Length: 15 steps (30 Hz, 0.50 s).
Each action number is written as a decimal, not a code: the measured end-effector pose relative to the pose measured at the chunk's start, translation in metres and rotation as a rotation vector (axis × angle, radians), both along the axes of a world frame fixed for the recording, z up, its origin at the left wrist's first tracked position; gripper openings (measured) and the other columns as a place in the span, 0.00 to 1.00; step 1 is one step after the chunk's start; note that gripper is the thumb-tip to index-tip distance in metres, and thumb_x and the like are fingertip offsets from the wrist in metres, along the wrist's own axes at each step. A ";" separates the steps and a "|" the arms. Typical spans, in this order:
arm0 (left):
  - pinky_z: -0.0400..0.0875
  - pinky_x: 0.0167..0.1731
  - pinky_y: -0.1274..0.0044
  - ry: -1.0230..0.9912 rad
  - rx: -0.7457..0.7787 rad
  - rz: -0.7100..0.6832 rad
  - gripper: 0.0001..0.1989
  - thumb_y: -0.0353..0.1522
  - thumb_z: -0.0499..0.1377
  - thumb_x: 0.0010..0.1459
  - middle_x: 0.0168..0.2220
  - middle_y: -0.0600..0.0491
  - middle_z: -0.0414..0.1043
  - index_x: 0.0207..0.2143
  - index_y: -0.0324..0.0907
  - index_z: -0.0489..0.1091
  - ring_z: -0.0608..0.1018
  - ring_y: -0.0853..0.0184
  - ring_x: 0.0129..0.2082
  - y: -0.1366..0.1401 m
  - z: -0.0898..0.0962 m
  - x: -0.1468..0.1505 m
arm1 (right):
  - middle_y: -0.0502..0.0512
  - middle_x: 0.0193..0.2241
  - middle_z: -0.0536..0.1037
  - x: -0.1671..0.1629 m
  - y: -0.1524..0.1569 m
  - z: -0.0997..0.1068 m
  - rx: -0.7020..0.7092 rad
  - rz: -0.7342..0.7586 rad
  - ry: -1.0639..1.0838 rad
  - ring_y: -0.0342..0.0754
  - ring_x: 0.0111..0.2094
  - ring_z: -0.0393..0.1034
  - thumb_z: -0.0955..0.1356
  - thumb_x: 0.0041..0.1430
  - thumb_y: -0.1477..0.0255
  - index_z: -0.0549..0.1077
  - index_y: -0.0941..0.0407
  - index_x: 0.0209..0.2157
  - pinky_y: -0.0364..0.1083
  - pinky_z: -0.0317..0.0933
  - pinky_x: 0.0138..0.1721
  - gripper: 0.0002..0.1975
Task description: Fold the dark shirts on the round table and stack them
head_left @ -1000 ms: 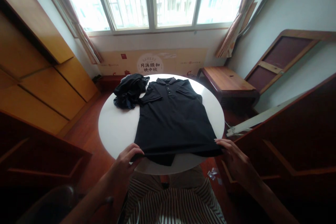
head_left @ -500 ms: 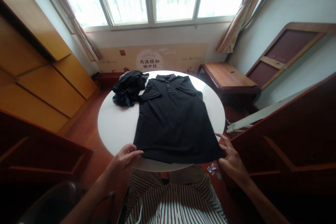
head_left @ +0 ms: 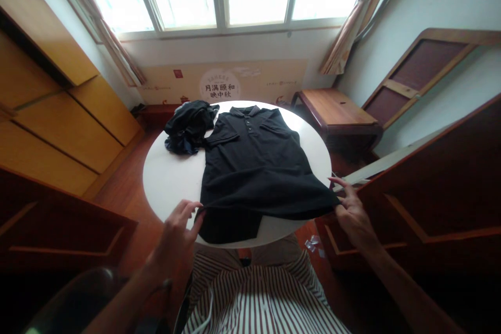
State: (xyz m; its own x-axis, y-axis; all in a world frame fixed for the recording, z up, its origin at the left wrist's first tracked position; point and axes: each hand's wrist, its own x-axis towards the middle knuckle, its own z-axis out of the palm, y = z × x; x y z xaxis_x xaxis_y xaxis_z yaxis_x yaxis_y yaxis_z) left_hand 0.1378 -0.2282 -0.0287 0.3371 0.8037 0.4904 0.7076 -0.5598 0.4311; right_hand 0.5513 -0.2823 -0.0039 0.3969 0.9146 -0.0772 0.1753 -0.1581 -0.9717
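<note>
A black polo shirt (head_left: 254, 156) is spread on the round white table (head_left: 168, 182), collar away from me and buttons facing up. My left hand (head_left: 182, 227) pinches the near left part of its hem between thumb and fingers. At the opposite corner, my right hand (head_left: 352, 214) grips the hem with the index finger stretched out. Between both hands the front hem is raised off the table. Part of the lower layer lies flat beneath it, near the left hand.
A heap of dark clothes (head_left: 190, 125) sits at the table's far left. Beyond the right edge is a low wooden side table (head_left: 336, 107). Dark wooden panels (head_left: 438, 193) flank both sides, and small clear plastic pieces (head_left: 314, 244) lie on the floor.
Both hands have lifted the shirt's near hem up and slightly away from me, uncovering part of the lower layer and the table's front. The view has shifted slightly.
</note>
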 end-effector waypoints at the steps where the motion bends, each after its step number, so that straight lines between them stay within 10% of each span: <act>1: 0.72 0.34 0.74 0.012 -0.053 0.036 0.09 0.31 0.57 0.60 0.35 0.51 0.70 0.45 0.42 0.68 0.75 0.64 0.33 -0.005 -0.010 -0.001 | 0.50 0.26 0.78 -0.003 -0.003 -0.009 -0.037 -0.007 -0.019 0.48 0.23 0.73 0.68 0.49 0.66 0.56 0.54 0.63 0.44 0.68 0.25 0.39; 6: 0.69 0.29 0.75 0.020 -0.414 0.190 0.27 0.32 0.58 0.55 0.30 0.57 0.70 0.57 0.43 0.58 0.75 0.65 0.26 -0.022 -0.029 0.001 | 0.46 0.21 0.75 -0.012 -0.016 -0.046 -0.154 0.032 -0.133 0.50 0.21 0.73 0.71 0.48 0.65 0.45 0.57 0.68 0.45 0.68 0.24 0.50; 10: 0.68 0.26 0.79 -0.112 -0.644 0.094 0.31 0.28 0.55 0.53 0.27 0.59 0.72 0.60 0.44 0.54 0.76 0.66 0.25 -0.020 -0.012 0.008 | 0.46 0.21 0.74 -0.010 -0.014 -0.036 -0.049 0.053 -0.236 0.46 0.18 0.70 0.69 0.48 0.70 0.49 0.59 0.68 0.42 0.65 0.22 0.46; 15: 0.66 0.22 0.84 -0.192 -0.401 0.167 0.24 0.29 0.57 0.52 0.30 0.58 0.72 0.53 0.46 0.61 0.78 0.68 0.29 -0.011 0.015 -0.013 | 0.50 0.27 0.77 0.012 -0.011 0.006 0.058 0.010 -0.295 0.47 0.23 0.71 0.69 0.46 0.70 0.62 0.54 0.61 0.41 0.64 0.22 0.37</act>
State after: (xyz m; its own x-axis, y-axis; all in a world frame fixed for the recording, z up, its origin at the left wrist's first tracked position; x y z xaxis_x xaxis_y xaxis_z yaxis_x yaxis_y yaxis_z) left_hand 0.1252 -0.2396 -0.0140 0.1207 0.9779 0.1706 0.6605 -0.2073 0.7217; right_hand 0.5638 -0.2936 0.0022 0.3851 0.9182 0.0927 0.4531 -0.1006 -0.8857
